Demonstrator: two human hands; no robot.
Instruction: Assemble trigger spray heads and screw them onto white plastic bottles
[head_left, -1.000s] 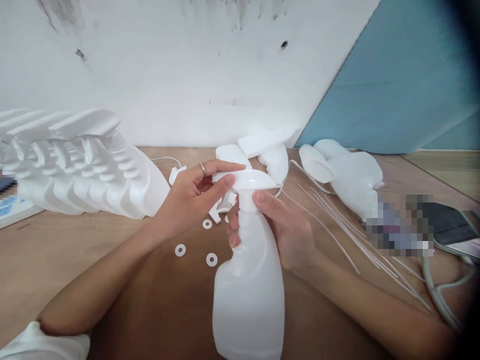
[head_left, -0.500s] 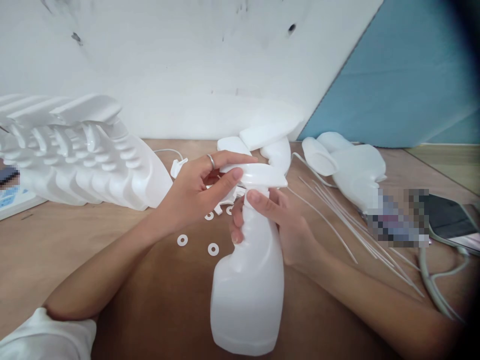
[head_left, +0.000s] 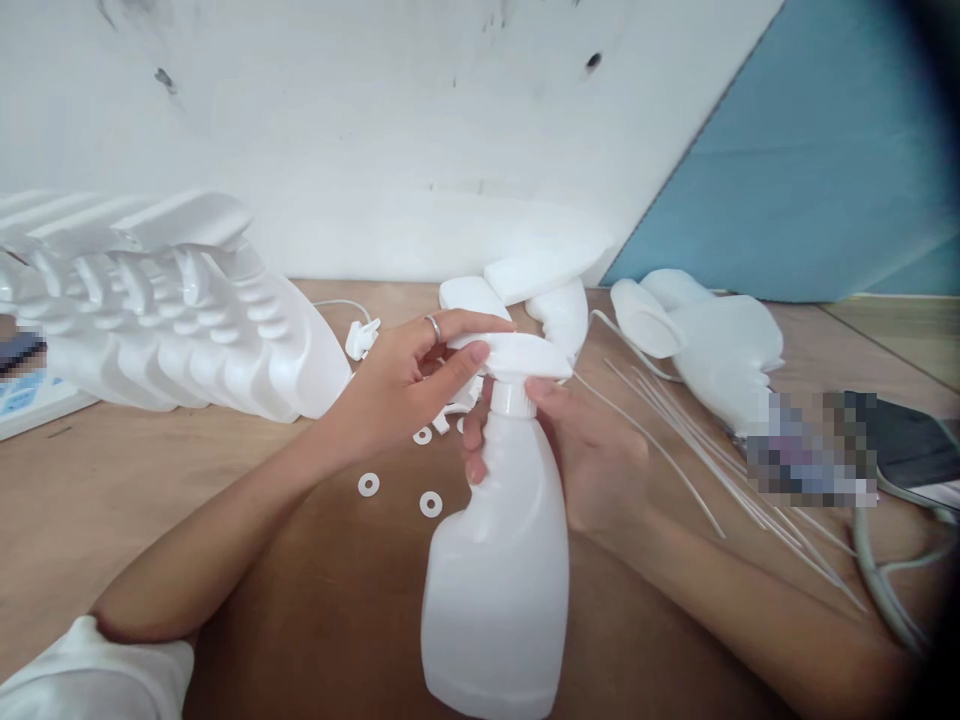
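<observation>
In the middle of the head view a white spray bottle (head_left: pixel 499 570) stands upright, leaning slightly. Its white trigger spray head (head_left: pixel 525 356) sits on the neck, with a ribbed collar (head_left: pixel 513 398) showing below. My left hand (head_left: pixel 420 370), a ring on one finger, grips the spray head from the left between thumb and fingers. My right hand (head_left: pixel 577 440) wraps round the bottle's neck from behind; its thumb lies at the collar and its fingertips show on the left side. Small white washers (head_left: pixel 368 485) and white plastic parts (head_left: pixel 459 400) lie just behind the bottle.
Finished-looking white spray bottles (head_left: pixel 217 320) stand in a row at the left. Loose bottles (head_left: pixel 720 340) and spray heads (head_left: pixel 547 275) lie at the back. Thin white tubes (head_left: pixel 697 450) and a dark phone (head_left: pixel 915 435) are on the right, near a cable (head_left: pixel 874 570).
My right thumb has shifted up and right from the bottle's neck to the collar's edge, uncovering the ribbed collar. My left hand keeps its hold on the spray head. The view has moved slightly.
</observation>
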